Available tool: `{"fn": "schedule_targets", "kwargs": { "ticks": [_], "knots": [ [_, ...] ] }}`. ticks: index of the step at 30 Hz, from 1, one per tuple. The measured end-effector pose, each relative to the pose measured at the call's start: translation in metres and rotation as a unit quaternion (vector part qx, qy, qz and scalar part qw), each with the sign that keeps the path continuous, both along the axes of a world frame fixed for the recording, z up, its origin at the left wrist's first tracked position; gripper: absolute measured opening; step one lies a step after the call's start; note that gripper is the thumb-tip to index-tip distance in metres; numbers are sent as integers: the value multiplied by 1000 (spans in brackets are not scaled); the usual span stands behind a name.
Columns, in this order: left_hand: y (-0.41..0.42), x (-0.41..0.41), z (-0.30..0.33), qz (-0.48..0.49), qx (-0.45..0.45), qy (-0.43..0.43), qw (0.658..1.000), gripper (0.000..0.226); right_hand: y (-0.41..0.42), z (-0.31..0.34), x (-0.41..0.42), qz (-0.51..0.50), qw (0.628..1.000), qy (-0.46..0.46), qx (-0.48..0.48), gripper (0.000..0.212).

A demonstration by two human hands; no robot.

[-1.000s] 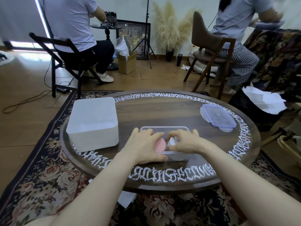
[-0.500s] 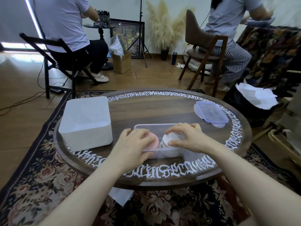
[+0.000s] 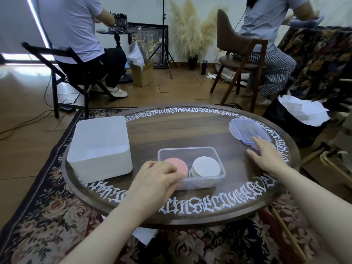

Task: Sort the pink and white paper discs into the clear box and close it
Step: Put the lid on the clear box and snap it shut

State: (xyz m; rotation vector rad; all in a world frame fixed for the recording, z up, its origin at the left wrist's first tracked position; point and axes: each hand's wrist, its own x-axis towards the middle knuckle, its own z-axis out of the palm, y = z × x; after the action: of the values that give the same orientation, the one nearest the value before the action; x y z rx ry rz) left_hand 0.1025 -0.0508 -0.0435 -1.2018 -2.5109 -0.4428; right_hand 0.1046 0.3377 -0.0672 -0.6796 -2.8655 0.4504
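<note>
Round dark wooden table point(image 3: 171, 134) with white lettering round the rim: bare wood across the far half, open to a reach. Left side blocked by a tall white plastic bin point(image 3: 100, 147). Near centre stands the clear rectangular plastic box point(image 3: 190, 151), a narrow bare lane between it and the bin, partly taken by the left hand point(image 3: 154, 180). Between box and blue-rimmed clear lid point(image 3: 247, 132) at far right lies bare wood, the right hand point(image 3: 266, 155) over it, fingertips at the lid's near edge.
</note>
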Motion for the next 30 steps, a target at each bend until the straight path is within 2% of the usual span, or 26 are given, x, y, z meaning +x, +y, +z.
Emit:
{"fn": "schedule_targets", "kwargs": {
  "ticks": [7,11,15,19,21,24,26,30],
  "knots": [
    [-1,0,1,-1,-8,-19,1000,31,15,-10,-13,-22,994,-109,10,67],
    [-1,1,2,0,-9,-19,1000,32,17,-5,-14,-6,995,-97,2,67],
    [0,1,2,-3,-4,-21,1000,34,2,10,5,52,992,-111,-14,62],
    [0,2,5,-2,-9,-23,1000,37,-10,34,40,110,983,-141,-48,48],
    [0,4,7,-1,-10,-25,1000,38,-16,47,60,138,974,-177,-37,39],
    [0,5,7,3,-20,-25,999,38,-18,60,83,141,968,-203,-39,24],
    [0,4,6,7,-26,-25,999,33,-17,59,90,124,975,-176,-50,35],
    [0,4,7,5,-34,-30,999,30,-15,44,88,77,980,-171,-70,98]
  ]
}}
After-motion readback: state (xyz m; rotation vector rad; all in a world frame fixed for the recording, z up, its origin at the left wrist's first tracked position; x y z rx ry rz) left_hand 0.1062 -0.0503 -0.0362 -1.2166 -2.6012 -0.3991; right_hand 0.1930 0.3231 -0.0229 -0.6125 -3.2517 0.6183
